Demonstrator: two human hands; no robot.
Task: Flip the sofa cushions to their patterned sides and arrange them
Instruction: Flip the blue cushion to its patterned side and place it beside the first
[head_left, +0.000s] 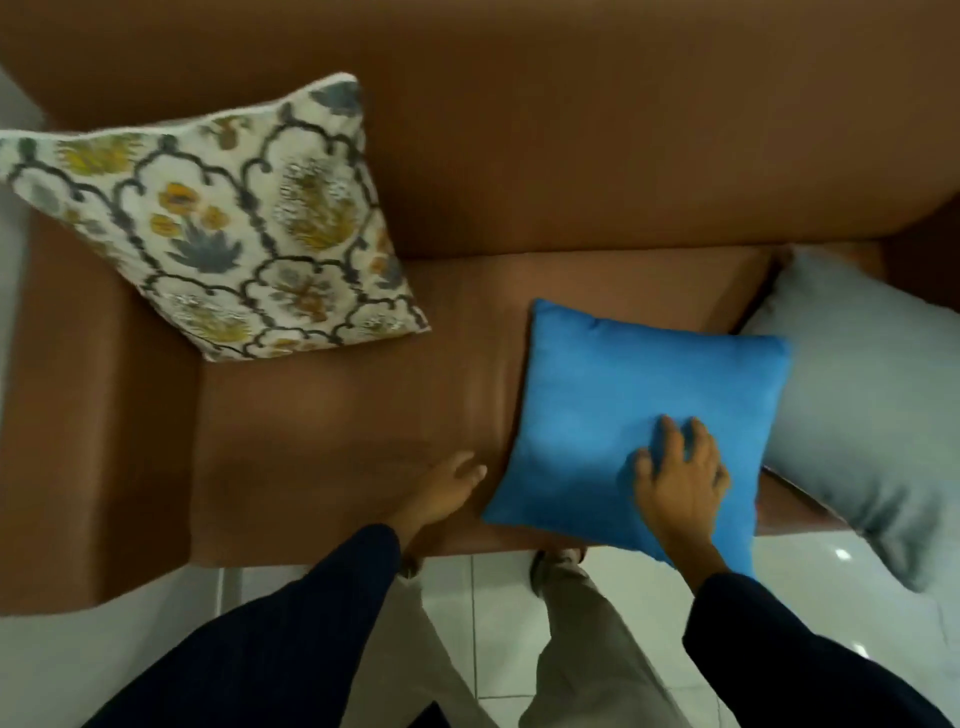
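Blue fabric up: the blue cushion (623, 415) lies plain-side up on the sofa (337, 415) seat's front edge, right hand (680, 473) spread flat on it, left hand (447, 486) open at its left edge. The patterned cushion (218, 223) already leans in the corner. A careless flip could slide it onto the floor (493, 597).

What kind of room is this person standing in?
Most likely a living room or lounge in a home. A brown sofa fills the view, with throw cushions on it: a patterned cushion and a blue cushion. The floor is glossy white tile.
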